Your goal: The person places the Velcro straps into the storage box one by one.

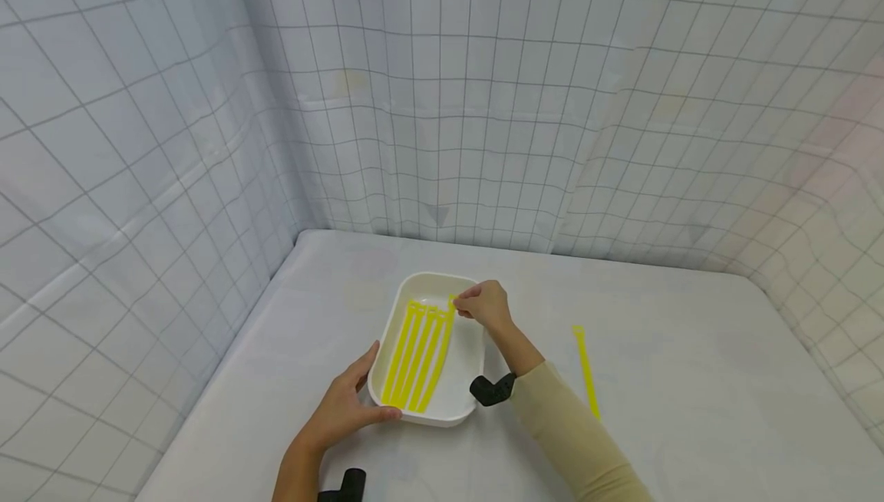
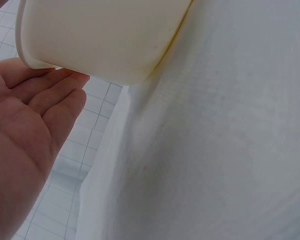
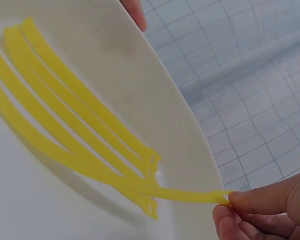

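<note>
A white tray (image 1: 464,368) with rounded corners sits on the table, with several yellow strips (image 1: 407,356) side by side along its left half. My right hand (image 1: 486,306) is at the tray's far right corner, pinching the end of one yellow strip (image 3: 190,195) between thumb and finger. That strip bends up over the rim, while the rest lies inside across its neighbours. My left hand (image 1: 348,402) holds the tray's near left corner, thumb at the near edge and fingers along the left side. In the left wrist view, these fingers (image 2: 55,97) touch the outside under the rim.
One more yellow strip (image 1: 585,368) lies on the white table (image 1: 691,379) right of the tray, partly behind my right sleeve (image 1: 573,433). White gridded curtains (image 1: 442,103) surround the table's back and sides. Each wrist wears a black camera (image 1: 492,390).
</note>
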{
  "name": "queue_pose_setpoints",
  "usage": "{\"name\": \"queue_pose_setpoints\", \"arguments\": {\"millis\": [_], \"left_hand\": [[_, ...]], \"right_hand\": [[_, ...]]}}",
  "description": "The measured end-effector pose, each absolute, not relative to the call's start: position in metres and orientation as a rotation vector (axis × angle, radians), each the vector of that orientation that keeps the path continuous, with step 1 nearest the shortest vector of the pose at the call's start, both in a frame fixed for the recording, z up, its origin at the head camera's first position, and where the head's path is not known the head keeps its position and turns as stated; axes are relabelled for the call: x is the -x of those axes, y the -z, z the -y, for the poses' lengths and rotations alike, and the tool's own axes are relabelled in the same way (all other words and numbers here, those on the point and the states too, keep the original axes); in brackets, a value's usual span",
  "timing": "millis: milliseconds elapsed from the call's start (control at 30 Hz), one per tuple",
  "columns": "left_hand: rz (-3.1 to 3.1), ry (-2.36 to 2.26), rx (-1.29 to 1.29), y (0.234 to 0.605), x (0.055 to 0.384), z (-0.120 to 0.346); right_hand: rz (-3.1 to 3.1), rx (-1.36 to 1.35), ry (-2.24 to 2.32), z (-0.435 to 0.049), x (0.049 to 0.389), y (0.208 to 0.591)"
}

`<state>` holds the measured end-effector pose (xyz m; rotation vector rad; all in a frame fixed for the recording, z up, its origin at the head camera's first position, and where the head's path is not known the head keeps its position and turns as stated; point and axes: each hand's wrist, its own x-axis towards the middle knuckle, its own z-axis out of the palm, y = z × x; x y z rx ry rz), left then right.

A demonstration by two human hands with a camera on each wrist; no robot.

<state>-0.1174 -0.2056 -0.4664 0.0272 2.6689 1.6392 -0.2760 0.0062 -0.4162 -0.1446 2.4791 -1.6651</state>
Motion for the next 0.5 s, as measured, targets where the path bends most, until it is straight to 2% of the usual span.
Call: {"name": "queue_pose_setpoints", "arguments": {"millis": [500], "left_hand": [[-2.675,-1.651,-0.078,0.4641,0.1162,0.2062]], "right_hand": [[-2.599,0.145,1.507,-0.0023,0.2773,0.4164]]}}
